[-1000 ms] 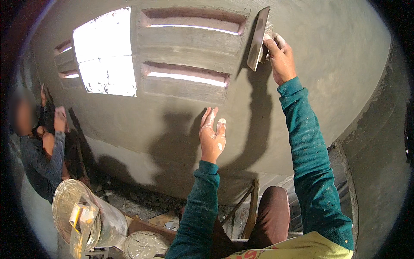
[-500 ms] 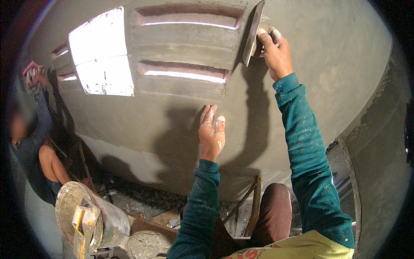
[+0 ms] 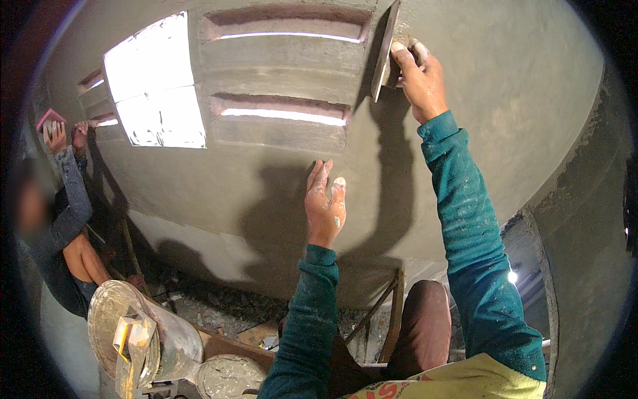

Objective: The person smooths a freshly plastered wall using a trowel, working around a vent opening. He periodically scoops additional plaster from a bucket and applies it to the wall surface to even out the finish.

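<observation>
My right hand (image 3: 421,81) grips a plastering trowel (image 3: 387,56) high on the wall, right of the slotted openings. The trowel's long flat blade stands nearly upright, tilted, with one side toward the grey plaster wall (image 3: 485,133); whether its whole face touches cannot be told. My left hand (image 3: 325,205) is raised lower down, below the lower slot (image 3: 282,116). Its fingers are stretched out, smeared with pale plaster, and hold nothing. Whether its fingertips touch the wall is unclear. Both arms wear green sleeves and cast dark shadows on the plaster.
A bright window opening (image 3: 156,83) lies left of the slots. At the lower left stand a plaster-caked bucket (image 3: 176,342) with a yellow-handled tool (image 3: 125,339) and a container of wet mortar (image 3: 229,380). Another person (image 3: 60,219) works at far left with a pink float (image 3: 50,118). Rubble lies below.
My right hand and the trowel have shifted slightly left along the wall. My left hand has barely moved. At far left, the other person's hands have moved apart.
</observation>
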A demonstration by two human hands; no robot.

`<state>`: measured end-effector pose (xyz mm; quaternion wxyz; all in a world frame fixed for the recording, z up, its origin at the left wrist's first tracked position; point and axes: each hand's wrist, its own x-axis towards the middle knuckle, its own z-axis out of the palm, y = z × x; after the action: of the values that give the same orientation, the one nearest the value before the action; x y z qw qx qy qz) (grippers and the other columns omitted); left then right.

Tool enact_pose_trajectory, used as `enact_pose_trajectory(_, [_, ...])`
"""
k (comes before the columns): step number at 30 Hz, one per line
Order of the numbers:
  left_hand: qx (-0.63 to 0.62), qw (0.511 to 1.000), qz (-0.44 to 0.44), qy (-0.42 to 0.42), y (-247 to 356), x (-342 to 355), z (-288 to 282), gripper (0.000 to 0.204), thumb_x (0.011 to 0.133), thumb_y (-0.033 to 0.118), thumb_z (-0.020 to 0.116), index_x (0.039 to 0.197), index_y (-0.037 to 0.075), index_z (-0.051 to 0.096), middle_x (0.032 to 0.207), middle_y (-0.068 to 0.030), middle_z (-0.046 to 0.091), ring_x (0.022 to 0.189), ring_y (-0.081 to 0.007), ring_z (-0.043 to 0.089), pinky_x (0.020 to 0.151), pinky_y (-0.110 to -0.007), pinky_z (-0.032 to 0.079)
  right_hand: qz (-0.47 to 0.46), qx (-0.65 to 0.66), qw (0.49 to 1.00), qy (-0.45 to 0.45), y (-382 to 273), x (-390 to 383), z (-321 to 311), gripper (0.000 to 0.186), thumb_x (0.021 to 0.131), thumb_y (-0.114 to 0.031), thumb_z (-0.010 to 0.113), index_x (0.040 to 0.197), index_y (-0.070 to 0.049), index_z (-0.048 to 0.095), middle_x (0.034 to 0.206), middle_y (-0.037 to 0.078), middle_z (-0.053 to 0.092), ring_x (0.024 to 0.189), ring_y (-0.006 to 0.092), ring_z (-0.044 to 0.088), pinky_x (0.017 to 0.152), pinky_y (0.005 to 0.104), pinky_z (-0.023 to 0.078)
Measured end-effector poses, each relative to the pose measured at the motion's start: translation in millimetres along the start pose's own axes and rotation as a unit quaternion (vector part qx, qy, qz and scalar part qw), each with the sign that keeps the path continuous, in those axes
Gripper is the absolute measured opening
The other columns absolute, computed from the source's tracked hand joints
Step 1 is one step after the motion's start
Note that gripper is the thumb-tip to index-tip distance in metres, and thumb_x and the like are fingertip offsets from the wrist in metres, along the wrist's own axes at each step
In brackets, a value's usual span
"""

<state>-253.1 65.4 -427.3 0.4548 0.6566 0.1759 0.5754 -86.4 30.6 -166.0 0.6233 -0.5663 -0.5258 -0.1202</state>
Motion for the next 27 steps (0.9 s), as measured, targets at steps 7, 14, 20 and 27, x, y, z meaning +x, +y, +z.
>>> enact_pose_trajectory(7, [0.007,1.000,-0.008,-0.001,7,-1,2,0.055,0.103,0.014,0.058,0.148,-0.013,0.042,0.152,-0.0244,0.049,0.138,-0.0281,0.050,0.114,-0.036,0.042,0.003,-0.016,1.000,0.001,-4,-1,1,0.071,0.095,-0.039,0.064,0.141,0.015,0.052,0.136,0.035,0.060,0.124,0.0411,0.063,0.106,0.0427,0.047])
enact_pose_trajectory(14, [-0.044,0.998,-0.028,0.019,10,-3,8,0.048,0.098,0.014,0.060,0.143,-0.003,0.056,0.153,-0.0265,0.049,0.145,-0.0366,0.044,0.121,-0.043,0.033,-0.046,-0.049,0.998,0.020,4,7,2,0.040,0.100,-0.031,0.061,0.121,0.003,0.065,0.104,0.006,0.065,0.091,0.0150,0.056,0.079,0.0298,0.047])
enact_pose_trajectory(20, [-0.011,1.000,-0.014,0.010,16,-2,5,0.048,0.098,0.014,0.061,0.143,-0.003,0.056,0.154,-0.0259,0.047,0.145,-0.0367,0.043,0.121,-0.042,0.032,-0.070,-0.054,0.995,0.046,14,0,8,0.036,0.101,-0.028,0.061,0.118,0.003,0.067,0.101,0.002,0.068,0.091,0.0107,0.057,0.078,0.0282,0.049])
enact_pose_trajectory(27, [0.026,1.000,-0.008,-0.012,20,-1,3,0.051,0.102,0.016,0.060,0.146,-0.007,0.050,0.158,-0.0238,0.041,0.145,-0.0327,0.043,0.117,-0.041,0.040,-0.058,-0.030,0.998,0.002,-6,-18,8,0.037,0.101,-0.026,0.060,0.123,0.003,0.066,0.103,0.004,0.069,0.093,0.0122,0.058,0.085,0.0302,0.050])
